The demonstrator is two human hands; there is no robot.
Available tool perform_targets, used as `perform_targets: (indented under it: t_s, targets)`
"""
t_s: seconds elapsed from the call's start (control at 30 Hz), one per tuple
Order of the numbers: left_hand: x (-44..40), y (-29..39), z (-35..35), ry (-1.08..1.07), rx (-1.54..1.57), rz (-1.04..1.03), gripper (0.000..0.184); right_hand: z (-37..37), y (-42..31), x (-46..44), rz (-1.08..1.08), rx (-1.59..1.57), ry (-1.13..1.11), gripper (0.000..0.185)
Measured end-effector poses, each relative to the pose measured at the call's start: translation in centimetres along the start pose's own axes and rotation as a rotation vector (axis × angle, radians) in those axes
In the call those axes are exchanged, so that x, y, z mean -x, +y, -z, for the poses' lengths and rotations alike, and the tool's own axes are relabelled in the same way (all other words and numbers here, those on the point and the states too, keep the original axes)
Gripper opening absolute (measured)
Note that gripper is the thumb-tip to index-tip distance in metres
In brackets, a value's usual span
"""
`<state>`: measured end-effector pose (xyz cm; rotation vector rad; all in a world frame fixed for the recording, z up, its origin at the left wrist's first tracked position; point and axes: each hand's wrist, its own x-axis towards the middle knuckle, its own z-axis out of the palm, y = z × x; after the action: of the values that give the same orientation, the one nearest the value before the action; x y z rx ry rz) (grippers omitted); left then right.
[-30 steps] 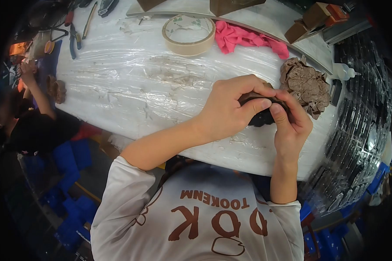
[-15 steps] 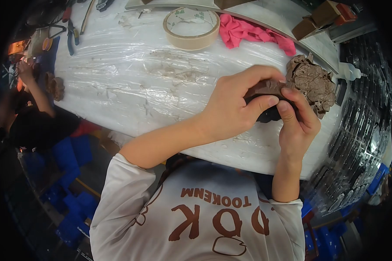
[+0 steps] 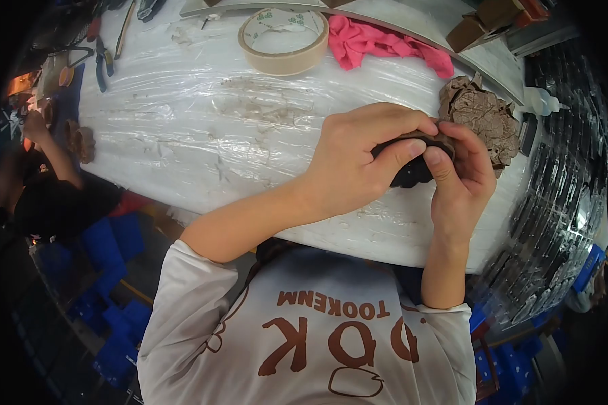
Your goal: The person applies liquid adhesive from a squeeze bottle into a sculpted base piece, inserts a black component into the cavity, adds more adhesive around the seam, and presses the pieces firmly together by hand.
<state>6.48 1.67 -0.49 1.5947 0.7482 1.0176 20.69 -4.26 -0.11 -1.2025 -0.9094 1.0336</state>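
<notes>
A dark piece, black underneath with a brown upper part, is held between both hands above the table's right half. My left hand is closed around its left side, thumb along the near face and fingers over the top. From the right, my right hand pinches it with the thumb in front and curled fingers behind. The thumbs nearly meet at its middle. Fingers hide much of the piece, so its full shape cannot be made out. Just beyond my right hand lies a crumpled, wrinkled brown lump that looks like clay.
Plastic film covers the white table. At the back are a tape roll, a pink cloth and a cardboard box. Pliers lie far left, a squeeze bottle right. Another person's arm shows at left.
The held piece has been tilted, so less of its brown top and more of its black underside shows. My right fingers have shifted along its upper edge. The view has moved slightly.
</notes>
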Motion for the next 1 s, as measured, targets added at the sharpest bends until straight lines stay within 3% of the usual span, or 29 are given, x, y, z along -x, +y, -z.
perform_targets:
  t_s: [0.13,0.2,0.53,0.8,1.0]
  targets:
    - [-0.06,-0.23,-0.04,-0.015,-0.063,-0.063,0.018,0.36,0.24,0.03,-0.004,0.008,-0.023,0.028]
    - [0.0,-0.38,-0.24,0.005,-0.048,-0.083,0.018,0.53,0.65,0.21,0.1,0.053,0.003,0.025]
    - [-0.16,-0.53,-0.28,-0.01,-0.016,-0.056,0.017,0.03,0.5,0.12,0.057,0.022,0.041,0.022]
    - [-0.14,0.02,-0.53,0.031,0.218,0.237,0.017,-0.01,0.54,-0.18,0.111,0.154,-0.009,0.019]
    - [-0.35,0.11,-0.31,-0.008,0.269,0.251,0.018,-0.03,0.52,-0.27,0.093,0.116,-0.006,0.021]
